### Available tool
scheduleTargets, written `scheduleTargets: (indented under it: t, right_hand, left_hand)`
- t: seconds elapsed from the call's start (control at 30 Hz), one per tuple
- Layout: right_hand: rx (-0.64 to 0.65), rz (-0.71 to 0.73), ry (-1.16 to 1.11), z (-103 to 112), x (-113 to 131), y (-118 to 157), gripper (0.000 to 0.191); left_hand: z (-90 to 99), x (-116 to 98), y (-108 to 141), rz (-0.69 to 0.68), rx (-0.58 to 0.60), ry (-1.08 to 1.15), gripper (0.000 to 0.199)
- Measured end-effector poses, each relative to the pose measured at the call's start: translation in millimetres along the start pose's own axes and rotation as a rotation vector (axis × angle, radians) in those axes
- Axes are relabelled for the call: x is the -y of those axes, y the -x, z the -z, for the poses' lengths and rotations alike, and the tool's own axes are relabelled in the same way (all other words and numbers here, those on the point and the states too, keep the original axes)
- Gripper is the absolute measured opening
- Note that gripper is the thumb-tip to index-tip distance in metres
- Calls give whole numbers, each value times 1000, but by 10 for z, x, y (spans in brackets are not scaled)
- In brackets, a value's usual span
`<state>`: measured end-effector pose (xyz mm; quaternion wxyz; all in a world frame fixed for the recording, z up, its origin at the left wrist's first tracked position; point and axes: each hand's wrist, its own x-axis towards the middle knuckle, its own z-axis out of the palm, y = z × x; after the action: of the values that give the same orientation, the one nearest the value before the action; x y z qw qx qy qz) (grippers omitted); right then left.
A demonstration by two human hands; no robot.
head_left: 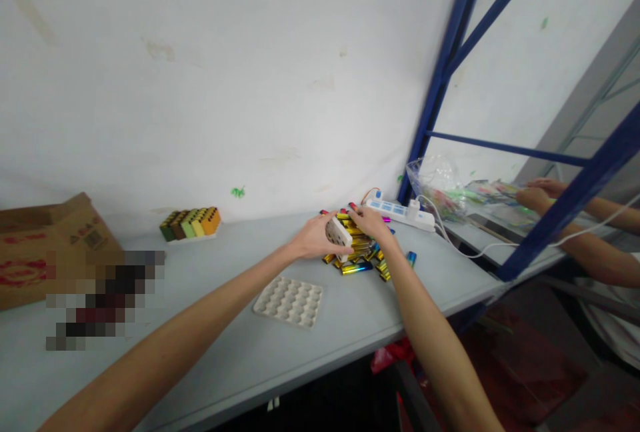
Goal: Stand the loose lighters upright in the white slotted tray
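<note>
The left hand (313,239) held a tilted white tray (341,235) in its fingers. Shiny tubes (357,269) lay at the right hand (370,222)'s fingertips; whether these grasped one could not be determined.

Shiny gold-and-blue tubes (356,269), plain off-white trays (289,301)
</note>
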<state>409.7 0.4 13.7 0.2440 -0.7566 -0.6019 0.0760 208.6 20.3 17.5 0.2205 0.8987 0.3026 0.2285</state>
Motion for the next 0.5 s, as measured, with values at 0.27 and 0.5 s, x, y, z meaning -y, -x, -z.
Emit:
scheduleTargets:
  t: [0.27,0.5]
  right_hand:
    - [-6,16,-44,-42,-100,-57,38]
    - [-22,69,-86,-65,-184,-96,33]
  left_hand:
    - [-9,26,8,-24,-2,-21,115]
    - [-18,36,7,-25,-12,-28,114]
